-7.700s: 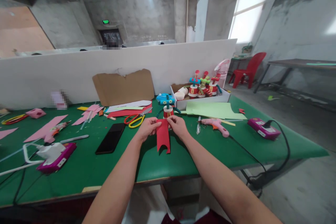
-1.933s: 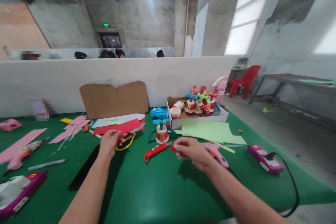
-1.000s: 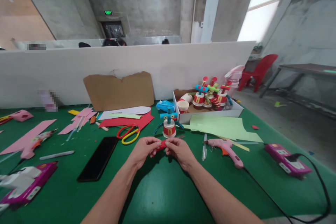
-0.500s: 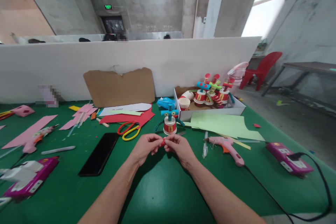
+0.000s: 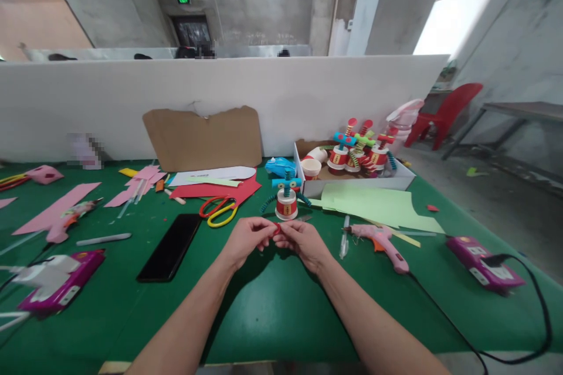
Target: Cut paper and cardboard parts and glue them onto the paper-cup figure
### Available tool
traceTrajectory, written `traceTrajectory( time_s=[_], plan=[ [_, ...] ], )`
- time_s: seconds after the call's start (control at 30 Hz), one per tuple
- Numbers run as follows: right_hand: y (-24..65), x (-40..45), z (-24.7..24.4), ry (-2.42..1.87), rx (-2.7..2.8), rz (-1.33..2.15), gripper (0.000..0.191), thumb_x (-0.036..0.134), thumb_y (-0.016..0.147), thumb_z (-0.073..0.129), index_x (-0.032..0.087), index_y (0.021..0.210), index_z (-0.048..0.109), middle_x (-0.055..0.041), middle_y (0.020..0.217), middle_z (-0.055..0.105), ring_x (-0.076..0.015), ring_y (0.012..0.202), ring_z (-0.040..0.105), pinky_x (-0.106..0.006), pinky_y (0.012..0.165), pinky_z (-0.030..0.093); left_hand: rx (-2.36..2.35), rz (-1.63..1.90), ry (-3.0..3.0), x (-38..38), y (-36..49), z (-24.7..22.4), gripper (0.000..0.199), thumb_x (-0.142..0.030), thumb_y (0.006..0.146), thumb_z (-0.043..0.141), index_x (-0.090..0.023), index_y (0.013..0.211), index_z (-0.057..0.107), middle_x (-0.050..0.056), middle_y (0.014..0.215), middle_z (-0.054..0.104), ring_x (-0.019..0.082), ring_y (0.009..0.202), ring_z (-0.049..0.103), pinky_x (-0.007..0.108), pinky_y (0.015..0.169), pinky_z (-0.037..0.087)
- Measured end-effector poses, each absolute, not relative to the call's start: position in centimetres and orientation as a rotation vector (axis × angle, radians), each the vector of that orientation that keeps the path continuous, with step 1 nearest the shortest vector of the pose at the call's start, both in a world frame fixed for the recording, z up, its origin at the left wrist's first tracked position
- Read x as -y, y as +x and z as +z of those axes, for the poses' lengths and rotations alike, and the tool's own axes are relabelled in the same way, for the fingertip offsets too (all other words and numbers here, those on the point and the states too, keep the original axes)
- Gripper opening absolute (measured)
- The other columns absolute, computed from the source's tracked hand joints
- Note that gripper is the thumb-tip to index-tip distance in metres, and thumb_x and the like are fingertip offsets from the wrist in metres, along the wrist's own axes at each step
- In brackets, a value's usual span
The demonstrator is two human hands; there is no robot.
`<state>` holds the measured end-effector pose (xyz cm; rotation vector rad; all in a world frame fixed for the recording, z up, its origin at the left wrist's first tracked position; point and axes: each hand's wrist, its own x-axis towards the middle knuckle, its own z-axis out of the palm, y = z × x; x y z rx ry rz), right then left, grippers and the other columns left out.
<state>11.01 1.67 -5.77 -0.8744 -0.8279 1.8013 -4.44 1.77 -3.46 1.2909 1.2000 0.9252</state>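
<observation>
"Red paper, or something much like it, seems to be worked here. How is it held?"

"By both hands at once. One side of the small red piece [image 5: 277, 228] is clamped in the fingertips of the left hand [image 5: 250, 241], the other in those of the right hand [image 5: 304, 241]. It is held over the green bench [image 5: 264, 319], directly in front of the blue-headed paper-cup figure [image 5: 287, 205]."

"And how is the step best done?"

"If a bend or curl is being shaped, as is likely, light and even pressure is called for. The piece should be turned a little at a time, so that no crease is pressed in. The wrists should be steadied, and the figure's coiled arms should not be brushed."

"What cannot be made out?"

"Most of the red piece is covered by the fingers, so its full shape cannot be told. Behind the right hand a grey tip [image 5: 304, 218] is shown; what it belongs to is hidden. In the white box [image 5: 358, 186], the lower parts of the cup figures [image 5: 354, 152] are partly overlapped. White cables from the left magenta power strip [image 5: 83, 275] are cut off by the picture's edge."
</observation>
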Motion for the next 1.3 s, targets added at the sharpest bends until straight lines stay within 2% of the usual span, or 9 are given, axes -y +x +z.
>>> traceTrajectory(
  time_s=[0.27, 0.43, 0.87, 1.3],
  plan=[
    [11.22, -1.58, -5.45, -0.858, 0.803, 1.832, 0.032, 0.037, 0.059, 0.081, 0.011, 0.075, 0.070, -0.0049, 0.064, 0.069, -0.0102, 0.056, 0.064, -0.019, 0.057, 0.052, -1.171, 0.931, 1.254, -1.68, -4.40, -3.21, 0.033, -0.043, 0.060, 0.072, -0.012, 0.071, 0.068, 0.000, 0.051, 0.056, 0.008, 0.045, 0.046, 0.019, 0.043, 0.034],
    [11.22, -1.57, -5.39, -0.878, 0.793, 1.833, 0.033, 0.035, 0.055, 0.083, 0.011, 0.075, 0.071, -0.0041, 0.063, 0.069, -0.0091, 0.056, 0.064, -0.018, 0.057, 0.052, -1.165, 0.923, 1.259, -1.65, -4.45, -3.11, 0.033, -0.043, 0.061, 0.072, -0.012, 0.071, 0.067, 0.000, 0.052, 0.057, 0.008, 0.045, 0.046, 0.019, 0.044, 0.034],
    [10.77, -1.46, -4.92, -0.946, 0.957, 1.603, 0.034, 0.036, 0.051, 0.082, 0.013, 0.073, 0.071, -0.0024, 0.060, 0.068, -0.0105, 0.055, 0.062, -0.025, 0.060, 0.052, -1.125, 0.917, 1.229, -1.70, -4.59, -3.20, 0.034, -0.043, 0.062, 0.073, -0.012, 0.074, 0.068, 0.001, 0.056, 0.060, 0.007, 0.046, 0.048, 0.019, 0.045, 0.037],
    [10.74, -1.40, -4.85, -0.958, 1.002, 1.592, 0.031, 0.033, 0.053, 0.081, 0.013, 0.074, 0.071, -0.0026, 0.063, 0.069, -0.0106, 0.057, 0.062, -0.027, 0.063, 0.052, -1.133, 0.925, 1.225, -1.92, -4.79, -3.55, 0.030, -0.040, 0.061, 0.073, -0.012, 0.071, 0.067, 0.003, 0.058, 0.063, 0.008, 0.047, 0.050, 0.019, 0.044, 0.039]
  ],
)
